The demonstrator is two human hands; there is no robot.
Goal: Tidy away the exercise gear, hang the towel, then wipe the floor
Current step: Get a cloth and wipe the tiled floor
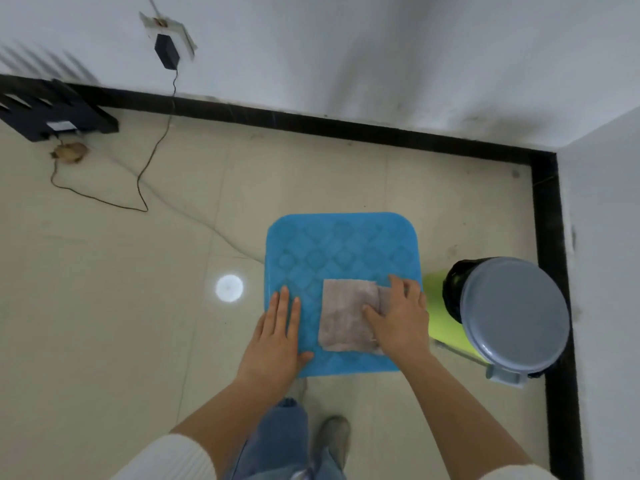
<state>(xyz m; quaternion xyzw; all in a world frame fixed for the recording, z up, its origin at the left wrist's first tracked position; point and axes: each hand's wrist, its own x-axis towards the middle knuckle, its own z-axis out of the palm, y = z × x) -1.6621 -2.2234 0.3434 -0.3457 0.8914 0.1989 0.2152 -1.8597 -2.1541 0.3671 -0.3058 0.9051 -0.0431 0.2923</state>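
One cloth [346, 313], one stool [339, 244] — left hand [278, 336], right hand [398, 320]

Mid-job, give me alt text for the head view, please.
The right hand presses a folded cloth flat on a blue stool; the left hand rests open on its left edge. A grey-lidded bin stands to the right.

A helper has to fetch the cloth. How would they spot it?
In the room's corner, beside the grey-lidded bin, stands a blue stool. On its top lies the cloth, under the right hand: a pale pinkish-grey rectangle, the only fabric there.
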